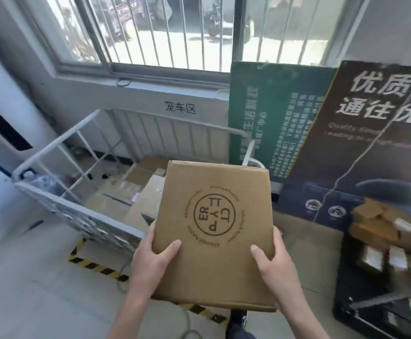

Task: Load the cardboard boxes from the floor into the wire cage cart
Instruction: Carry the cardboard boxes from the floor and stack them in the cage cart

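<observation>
1. Step in hand: carrying one cardboard box (214, 231) towards the wire cage cart (77, 209). The box is in the air, centre-low of frame, printed face up and tilted towards the camera.
2. Left hand (150, 263) grasps the box's lower left edge, thumb on top and fingers curled round the side. Right hand (270, 260) does the same on the lower right edge. Both are clamped on the box, neither released.
3. The cart sits left-centre of frame under the window (162, 33), top open. The box's far edge overlaps the cart's right side in the view; whether it has crossed the rail cannot be told.
4. To do it well: probably keep both grips on, lift the box over the near rail, swing it left, level it, and lower it flat onto the stacked boxes (116, 199) already inside.
5. Best open room looks to be the cart's left half; the right side is piled higher.
6. Edges to mind: the near rail lower left, the white corner post (248, 148), and the green sign board (272, 113) leaning just beside the cart.
7. Underfoot: hazard tape (94, 265) and a loose cable (123, 270) on the floor (28, 289), a trip risk.
8. More boxes (375, 223) remain at lower right, so the task looks partway done.
</observation>
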Demonstrator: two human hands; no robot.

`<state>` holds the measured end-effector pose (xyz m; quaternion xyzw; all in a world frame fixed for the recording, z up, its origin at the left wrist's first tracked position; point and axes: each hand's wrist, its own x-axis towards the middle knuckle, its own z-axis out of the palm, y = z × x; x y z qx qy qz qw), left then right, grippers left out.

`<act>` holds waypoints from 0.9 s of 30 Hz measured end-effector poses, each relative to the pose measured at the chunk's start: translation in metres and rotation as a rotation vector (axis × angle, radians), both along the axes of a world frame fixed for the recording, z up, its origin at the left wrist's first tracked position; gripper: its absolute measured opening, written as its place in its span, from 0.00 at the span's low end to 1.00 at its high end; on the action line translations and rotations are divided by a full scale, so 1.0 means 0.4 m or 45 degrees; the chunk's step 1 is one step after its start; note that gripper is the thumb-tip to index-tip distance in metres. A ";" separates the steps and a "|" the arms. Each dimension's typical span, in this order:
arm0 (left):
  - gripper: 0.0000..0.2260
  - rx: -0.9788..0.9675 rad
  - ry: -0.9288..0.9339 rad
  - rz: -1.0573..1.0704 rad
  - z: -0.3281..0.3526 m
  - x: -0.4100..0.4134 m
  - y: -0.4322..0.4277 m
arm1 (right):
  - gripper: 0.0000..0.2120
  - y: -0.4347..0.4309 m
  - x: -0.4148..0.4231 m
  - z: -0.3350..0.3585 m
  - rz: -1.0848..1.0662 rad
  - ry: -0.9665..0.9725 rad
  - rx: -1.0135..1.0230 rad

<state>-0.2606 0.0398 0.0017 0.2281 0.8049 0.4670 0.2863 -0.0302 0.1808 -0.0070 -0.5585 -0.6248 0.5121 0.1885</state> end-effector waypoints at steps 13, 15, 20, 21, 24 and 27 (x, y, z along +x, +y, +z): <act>0.39 -0.231 0.076 -0.198 0.008 -0.576 0.283 | 0.38 0.198 -0.477 0.034 0.049 -0.180 0.194; 0.40 -0.273 0.129 -0.267 0.009 -0.632 0.324 | 0.38 0.202 -0.532 0.033 0.053 -0.293 0.245; 0.41 -0.389 0.384 -0.542 -0.021 -0.712 0.413 | 0.34 0.209 -0.634 0.006 -0.131 -0.540 0.331; 0.41 -0.408 0.445 -0.606 -0.024 -0.720 0.422 | 0.34 0.202 -0.641 0.004 -0.196 -0.546 0.314; 0.39 -0.374 0.431 -0.739 -0.008 -0.740 0.436 | 0.33 0.158 -0.652 0.001 -0.382 -0.488 0.336; 0.36 -0.297 0.502 -0.804 0.043 -0.731 0.445 | 0.30 0.103 -0.653 0.013 -0.534 -0.354 0.381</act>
